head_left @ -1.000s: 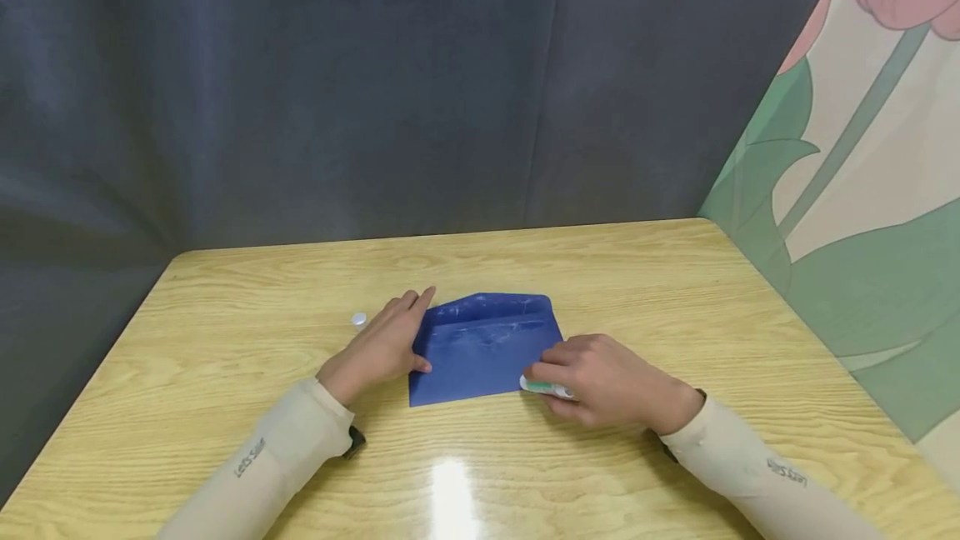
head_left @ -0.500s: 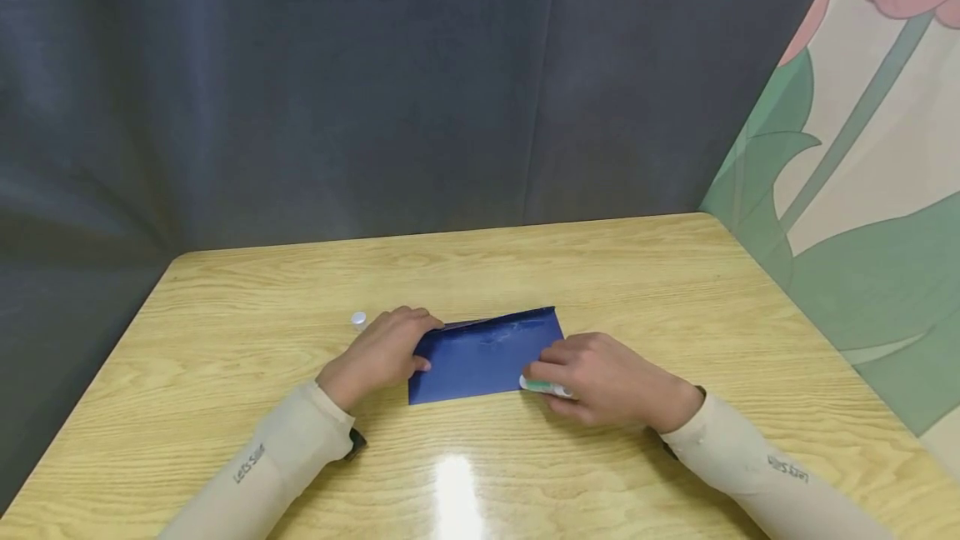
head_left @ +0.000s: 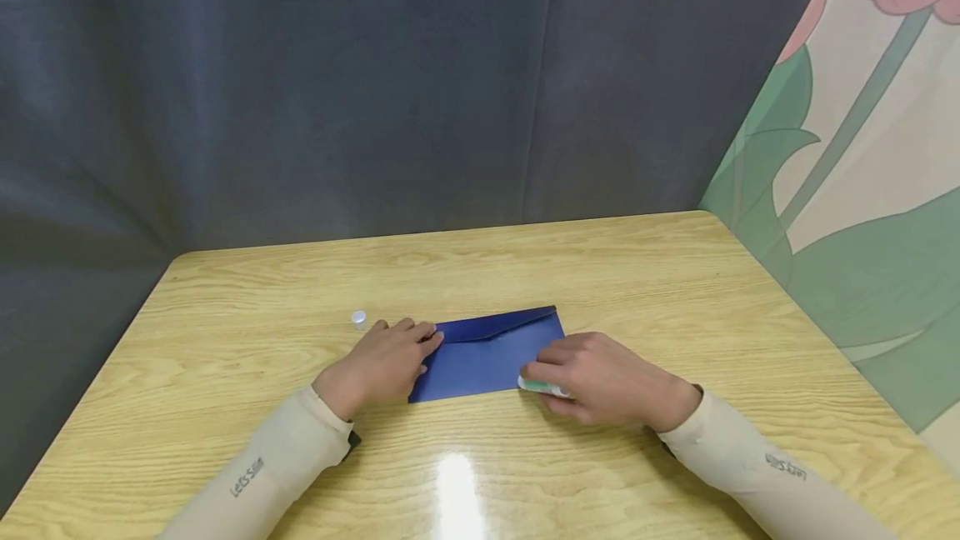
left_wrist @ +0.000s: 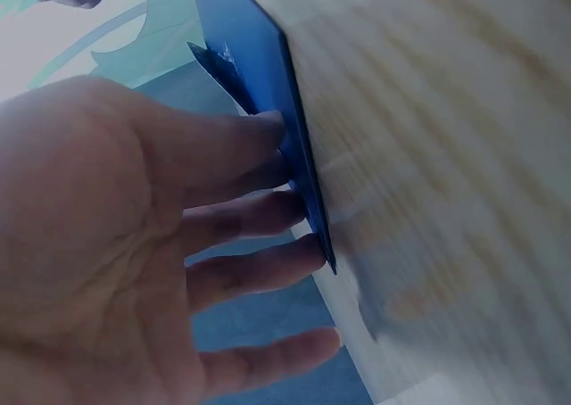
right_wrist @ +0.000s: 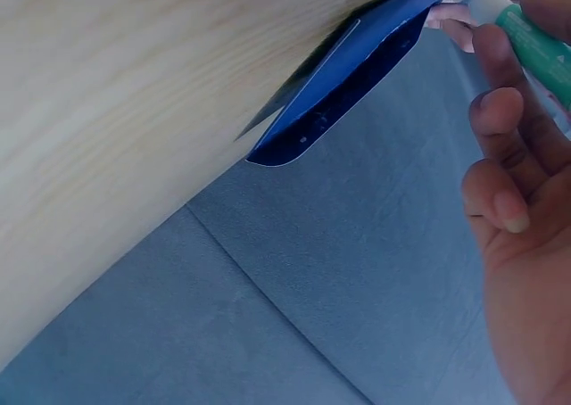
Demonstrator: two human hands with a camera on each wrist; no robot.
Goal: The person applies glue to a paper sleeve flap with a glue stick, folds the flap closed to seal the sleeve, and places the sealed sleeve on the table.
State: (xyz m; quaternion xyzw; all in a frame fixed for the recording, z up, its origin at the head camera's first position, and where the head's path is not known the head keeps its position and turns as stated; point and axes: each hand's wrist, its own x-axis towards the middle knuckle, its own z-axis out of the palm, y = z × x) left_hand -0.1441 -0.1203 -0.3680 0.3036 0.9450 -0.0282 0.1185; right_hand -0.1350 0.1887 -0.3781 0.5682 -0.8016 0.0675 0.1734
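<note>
A blue envelope [head_left: 480, 369] lies on the table, its flap [head_left: 480, 327] folded down over the far part of its face. My left hand [head_left: 386, 363] rests on the envelope's left end, fingertips on the flap's left part. In the left wrist view those fingers [left_wrist: 254, 271] are slightly bent, and the flap's other end stands a little off the envelope. At the near right corner my right hand [head_left: 600, 380] holds a white and green glue stick [head_left: 540, 387]. Its white end and green barrel [right_wrist: 535, 53] show between thumb and fingers in the right wrist view.
A small white cap [head_left: 359, 318] lies on the wooden table [head_left: 637, 273] just beyond the left hand. A dark curtain [head_left: 375, 90] hangs behind the table's far edge. To the right is a wall [head_left: 862, 190] painted with flowers.
The envelope's flap has come down from unfolded to folded over the envelope. My left hand has moved its fingers toward me with it, onto the flap. The right hand has barely moved.
</note>
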